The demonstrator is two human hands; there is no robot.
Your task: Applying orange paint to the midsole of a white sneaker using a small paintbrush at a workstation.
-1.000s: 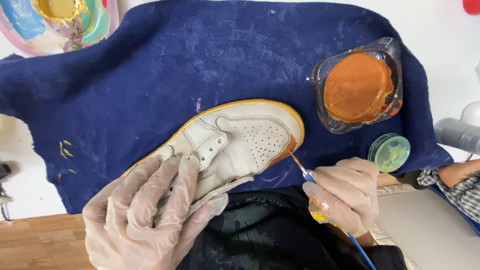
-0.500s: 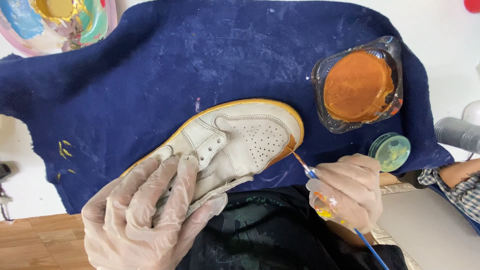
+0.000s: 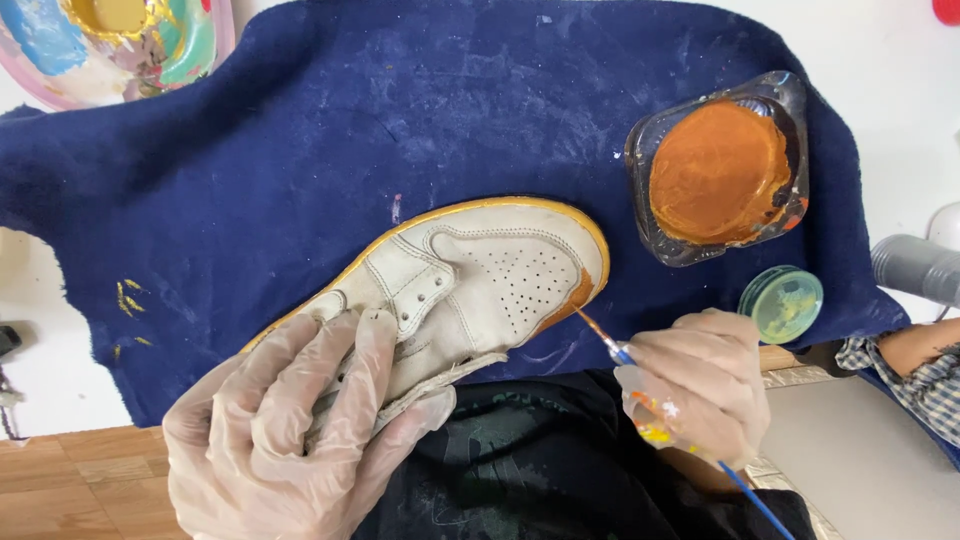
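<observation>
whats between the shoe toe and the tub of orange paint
In the head view, only a bare strip of the dark blue cloth lies between the white shoe and the clear tub of orange paint.

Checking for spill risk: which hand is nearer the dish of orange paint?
Right. The right hand sits just below the dish of orange paint; the left hand is far off, holding the shoe.
</observation>
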